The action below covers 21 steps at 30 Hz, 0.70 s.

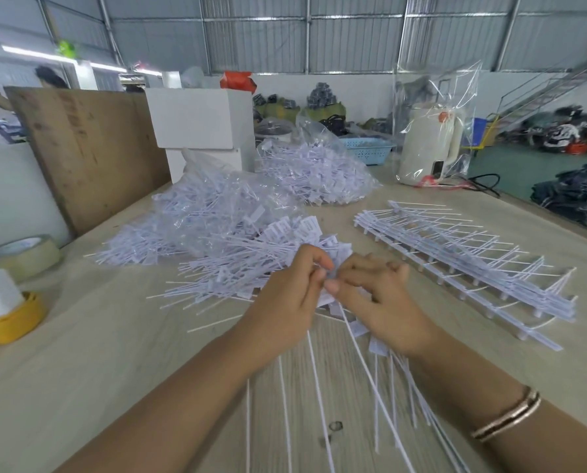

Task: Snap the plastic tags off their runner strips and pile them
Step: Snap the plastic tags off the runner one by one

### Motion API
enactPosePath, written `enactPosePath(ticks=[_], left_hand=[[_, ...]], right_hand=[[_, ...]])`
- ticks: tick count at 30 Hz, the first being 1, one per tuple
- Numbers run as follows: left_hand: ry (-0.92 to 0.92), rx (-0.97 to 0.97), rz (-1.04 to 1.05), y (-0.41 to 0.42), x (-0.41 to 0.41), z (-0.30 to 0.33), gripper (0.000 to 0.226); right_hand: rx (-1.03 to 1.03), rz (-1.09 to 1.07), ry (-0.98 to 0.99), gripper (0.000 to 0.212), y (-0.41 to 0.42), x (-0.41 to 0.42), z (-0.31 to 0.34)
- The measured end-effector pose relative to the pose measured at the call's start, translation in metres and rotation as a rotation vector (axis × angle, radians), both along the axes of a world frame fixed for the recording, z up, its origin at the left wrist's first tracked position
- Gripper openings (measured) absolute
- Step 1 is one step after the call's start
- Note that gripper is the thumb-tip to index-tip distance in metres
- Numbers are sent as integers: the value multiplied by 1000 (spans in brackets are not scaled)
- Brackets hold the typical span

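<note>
White plastic tags (329, 285) sit pinched between both your hands: left hand (285, 295) and right hand (384, 302) fingers (333, 286) curled tight on them, above the counter (114, 336), beside the pile (230, 268).

Factory/warehouse floor: corrugated metal walls (353, 39), steel stairs (538, 93), bagged goods piles (323, 107), wooden worktable (114, 353).

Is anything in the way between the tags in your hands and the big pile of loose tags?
Nothing visible is. The left hand and right hand pinch the white plastic tags right at the near edge of the loose pile of white tags, with only bare wooden table around.
</note>
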<state>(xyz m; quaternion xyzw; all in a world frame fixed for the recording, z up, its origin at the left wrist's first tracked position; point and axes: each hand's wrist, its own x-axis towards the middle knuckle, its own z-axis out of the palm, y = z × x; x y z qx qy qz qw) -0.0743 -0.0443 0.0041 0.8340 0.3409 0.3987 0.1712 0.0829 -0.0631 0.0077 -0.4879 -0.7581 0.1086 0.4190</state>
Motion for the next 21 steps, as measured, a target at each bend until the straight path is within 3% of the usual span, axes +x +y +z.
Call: enactPosePath(ticks=[4,8,14,21], left_hand=[[-78,-97,12,5,-6,5,18],[38,-190,45,14,-19,3,33],[80,-147,-74,11,-16,3,36],[-191,-257,-62,5,-2,4,35]], right_hand=[[6,57,102,32,2,1,-1],[14,43,223,26,4,8,-1],[-231,224,285,36,1,9,-4],[-121,222,535,31,2,-2,-5]])
